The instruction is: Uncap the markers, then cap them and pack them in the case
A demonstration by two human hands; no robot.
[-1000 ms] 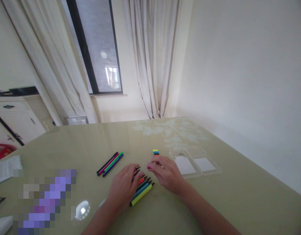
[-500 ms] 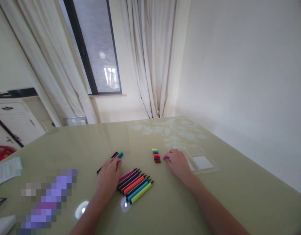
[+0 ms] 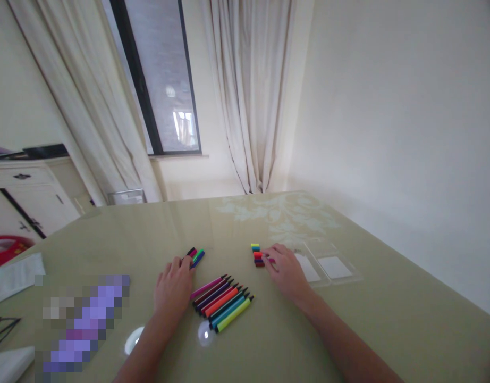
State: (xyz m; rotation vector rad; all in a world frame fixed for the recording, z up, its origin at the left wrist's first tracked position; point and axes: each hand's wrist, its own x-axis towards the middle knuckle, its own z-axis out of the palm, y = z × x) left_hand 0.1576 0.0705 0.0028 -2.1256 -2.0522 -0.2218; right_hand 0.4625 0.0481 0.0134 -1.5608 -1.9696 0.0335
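Note:
My left hand (image 3: pixel 174 287) lies with bent fingers on the near part of a small bunch of capped markers (image 3: pixel 197 258), black, magenta, green and blue. Its fingertips are partly hidden, closed on a marker there. Just right of this hand several uncapped markers lie side by side, tips pointing away to the right; the nearest is a yellow-green marker (image 3: pixel 235 315), the farthest a pink marker (image 3: pixel 209 287). Between thumb and fingers, my right hand (image 3: pixel 285 270) pinches a small pink marker cap (image 3: pixel 271 260), beside a short column of coloured caps (image 3: pixel 256 248), partly covering it.
A clear plastic case (image 3: pixel 351 276) with white inserts lies open behind my right hand. At left are a blurred purple item (image 3: pixel 95 319), a white packet (image 3: pixel 17 279), dark-framed glasses (image 3: pixel 3 330) and a red object (image 3: pixel 8 250). The wall (image 3: pixel 408 159) borders the table's right side.
My left hand has moved from beside the pink marker onto the capped markers. My right hand has brought the pink cap left, up to the column of caps.

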